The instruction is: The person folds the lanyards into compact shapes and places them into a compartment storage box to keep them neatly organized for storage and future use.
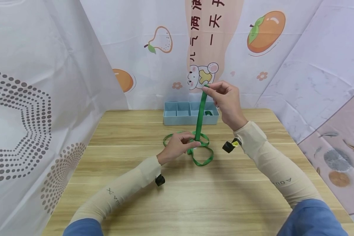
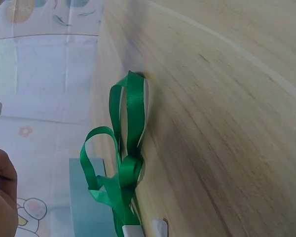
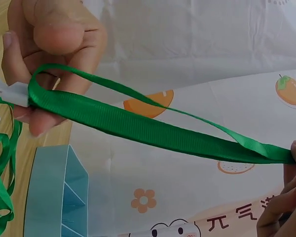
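In the head view, the left hand [image 1: 180,144] is partly closed, thumb and fingers pinching the lower end of a green strap [image 1: 201,114]. The right hand [image 1: 227,101] is raised above it, pinching the strap's upper end between thumb and fingertips, so the strap stretches upright and slightly tilted between the two, above the table [image 1: 165,203]. Loose green loops [image 1: 206,163] spread on the wood beneath and beside the left hand. Behind them, near the back edge, stands a blue box [image 1: 177,120] with a row of compartments; a dark green piece [image 1: 207,113] sits in the rightmost one. A printed cloth [image 1: 224,68] hangs behind the table. In the left wrist view, only part of the left hand shows at the edge, and its grip cannot be told there. The loops lie bunched on the table, some arching up, with one white clip [image 2: 133,230] against them and another white piece [image 2: 160,227] just beside; part of the box shows next to them. In the right wrist view, the strap is doubled, its two strands parted into a narrow gap that closes toward the right hand's pinch. At its other end a white fitting [image 3: 15,94] lies against the left hand's bent fingers.
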`<state>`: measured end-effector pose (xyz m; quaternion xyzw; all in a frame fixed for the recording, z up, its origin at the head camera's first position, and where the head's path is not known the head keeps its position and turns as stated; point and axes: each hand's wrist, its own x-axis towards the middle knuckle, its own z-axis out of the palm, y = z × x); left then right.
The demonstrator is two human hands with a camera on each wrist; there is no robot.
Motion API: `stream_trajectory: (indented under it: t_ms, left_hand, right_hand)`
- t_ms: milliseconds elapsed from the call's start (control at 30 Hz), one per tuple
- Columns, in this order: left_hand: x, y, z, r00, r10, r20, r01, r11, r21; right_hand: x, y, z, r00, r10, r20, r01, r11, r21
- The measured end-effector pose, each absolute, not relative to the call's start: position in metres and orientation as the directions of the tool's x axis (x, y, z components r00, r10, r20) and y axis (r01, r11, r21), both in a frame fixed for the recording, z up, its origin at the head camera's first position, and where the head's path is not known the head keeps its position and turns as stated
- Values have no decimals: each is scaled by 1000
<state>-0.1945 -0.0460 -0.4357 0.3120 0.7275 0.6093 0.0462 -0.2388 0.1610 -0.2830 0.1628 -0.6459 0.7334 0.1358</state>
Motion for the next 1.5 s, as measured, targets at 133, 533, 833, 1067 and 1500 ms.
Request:
stream_trajectory:
  t_ms: [133,533,833,1067,1500]
  left_hand:
    - [-195,-44,-436,-809,503,304,391,75,917]
    - [-192,-43,-440,-807,505,307,371,27,928]
    - [-189,-45,-443,-804,500,321,387,30,921]
    - [-191,-51,-437,-815,488,312,374,33,927]
    - [-196,-64,-448,-802,591,82,274,243,931]
  right_hand:
    - [-237,160,-285,-908,-28,418,-412,-117,-904]
    - [-242,168,-286,-905,20,425,-425,-95,-900]
    - [-251,175,-298,-964,35,265,-268,-147,-952]
    - [-265,186,-347,-978,-115,-175,193,-164,-967]
    - [-286,215,-392,-975,-45,-217,221,-259,-940]
